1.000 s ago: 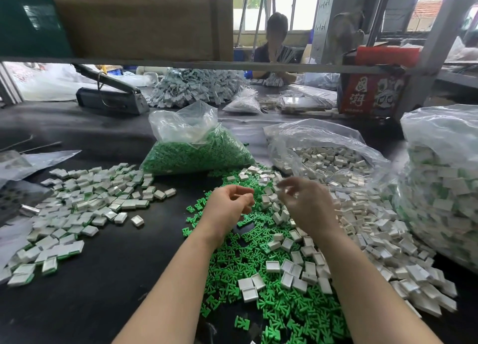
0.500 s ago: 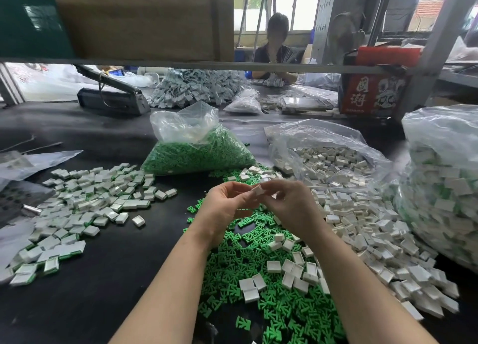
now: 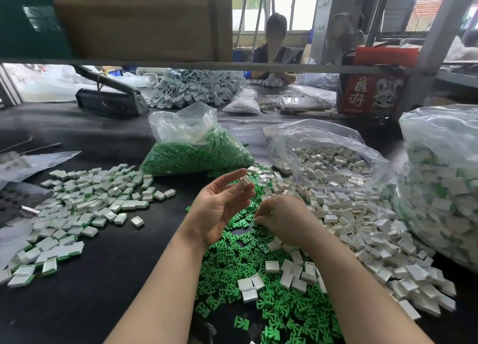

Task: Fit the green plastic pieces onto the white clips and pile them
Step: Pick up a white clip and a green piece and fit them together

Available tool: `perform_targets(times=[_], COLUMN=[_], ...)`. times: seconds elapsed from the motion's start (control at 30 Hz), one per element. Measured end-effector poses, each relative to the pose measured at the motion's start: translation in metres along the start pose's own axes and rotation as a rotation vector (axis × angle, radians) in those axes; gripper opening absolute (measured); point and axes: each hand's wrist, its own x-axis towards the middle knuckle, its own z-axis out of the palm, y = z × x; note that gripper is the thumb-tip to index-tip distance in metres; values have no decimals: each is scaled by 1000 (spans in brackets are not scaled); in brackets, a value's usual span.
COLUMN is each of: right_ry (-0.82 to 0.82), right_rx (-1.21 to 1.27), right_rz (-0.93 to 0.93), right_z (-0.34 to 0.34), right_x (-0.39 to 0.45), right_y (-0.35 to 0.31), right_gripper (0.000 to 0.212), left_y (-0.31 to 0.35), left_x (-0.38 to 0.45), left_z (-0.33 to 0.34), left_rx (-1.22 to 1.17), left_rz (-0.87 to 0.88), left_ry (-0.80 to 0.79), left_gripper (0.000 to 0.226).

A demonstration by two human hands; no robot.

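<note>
Left grip [image 3: 219,209] is raised palm-up, mostly open, with one white clip [image 3: 244,182] pinched between thumb and fingertips. Right grip [image 3: 279,217] is down in the green pieces [image 3: 258,279] just right of and below the left, fingers curled at the pile; can't tell if it has one yet. Step in hand, as I read it: fetch a green piece for the held clip. Tips: take a single piece, not a cluster; keep the clip's open side toward the right grip; align before pressing, seat fully. Finished pile [image 3: 77,206] sits well left of the left grip on the worktop [image 3: 103,279]; loose clips [image 3: 362,227] lie right of the right grip.
</note>
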Motion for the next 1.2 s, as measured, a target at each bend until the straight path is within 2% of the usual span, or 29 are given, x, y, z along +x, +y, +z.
perform_targets(times=[0.13, 0.27, 0.4, 0.57, 0.77, 0.9, 1.1, 1.2], right_ry=[107, 234, 282, 238, 134, 122, 223, 290], right_rx=[130, 597, 955, 1094, 1460, 1500, 1479, 1474], right_rz=[42, 123, 158, 213, 230, 224, 260, 266], right_z=[1, -5, -12, -14, -21, -23, -21, -19], right_x=[-2, -4, -4, -5, -5, -6, -4, -2], right_y=[3, 4, 1, 2, 1, -1, -6, -8], right_gripper=[11, 6, 25, 11, 24, 24, 20, 10], left_y=[0, -1, -3, -5, -9, -11, -14, -15], left_x=[2, 2, 2, 2, 2, 3, 4, 3], left_z=[-1, 0, 3, 7, 10, 12, 15, 17], left_rx=[6, 24, 51, 86, 118, 150, 192, 207], left_rz=[-3, 8, 22, 31, 39, 44, 40, 41], left_ry=[65, 99, 133, 161, 183, 185, 166, 157], left_gripper=[22, 30, 29, 32, 34, 34, 32, 35])
